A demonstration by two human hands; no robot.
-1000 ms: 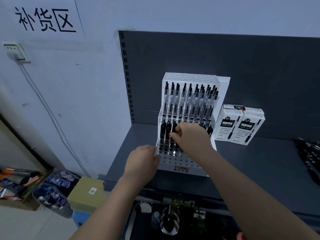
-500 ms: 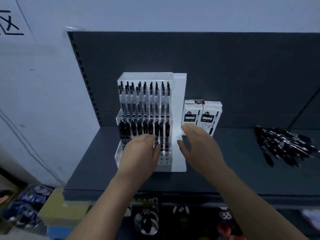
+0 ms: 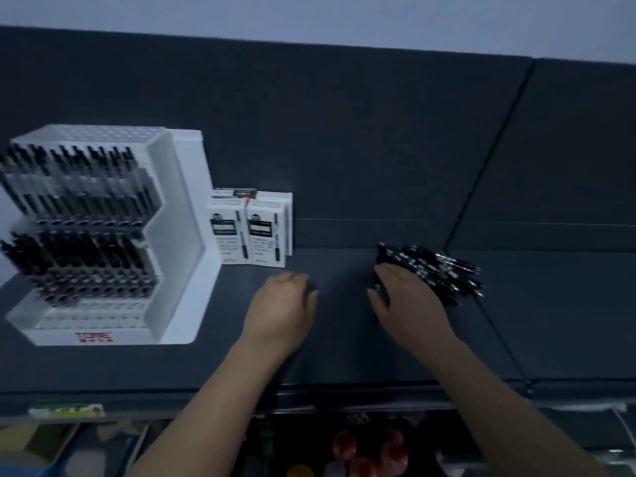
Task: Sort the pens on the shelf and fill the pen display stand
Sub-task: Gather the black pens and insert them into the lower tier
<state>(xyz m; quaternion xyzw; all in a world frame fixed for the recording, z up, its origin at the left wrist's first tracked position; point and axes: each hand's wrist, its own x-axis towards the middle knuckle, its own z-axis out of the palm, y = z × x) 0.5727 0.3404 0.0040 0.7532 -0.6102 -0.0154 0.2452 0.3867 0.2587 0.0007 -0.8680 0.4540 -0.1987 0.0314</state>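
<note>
Dark grey shelf (image 3: 344, 356) w/ a dark back panel (image 3: 344, 132) behind it. The pic is dim and a bit blurred.

Pen stand (image 3: 186, 235): white, stepped, far left on the shelf. Its upper tier and middle tier are packed w/ upright black pens (image 3: 79, 187). The lowest front rows of holes look unfilled (blur makes it hard to be sure). There is red lettering on the front lip, not readable.

Just right of the stand, touching or nearly touching its side wall, are two white pen boxes (image 3: 251, 232). They stand upright side by side against the back panel, w/ more boxes behind them.

Loose pens (image 3: 440, 270): a black heap lying flat on the shelf, well right of the boxes, tips fanned out to the right.

Right hand (image 3: 406, 301): palm down on the left end of the heap, fingers stretched forward over the pens and touching them, thumb out to the left. Can't tell whether the fingers have closed on any pen, since the back of the hand covers them.

Left hand (image 3: 282, 311): over bare shelf btwn the boxes and the heap, apart from both. Its fingers are loosely bent downward w/ the tips hidden, and nothing is seen in it.

Below the shelf edge are a price-tag strip (image 3: 65, 410) at left and some blurred goods on a lower level.
</note>
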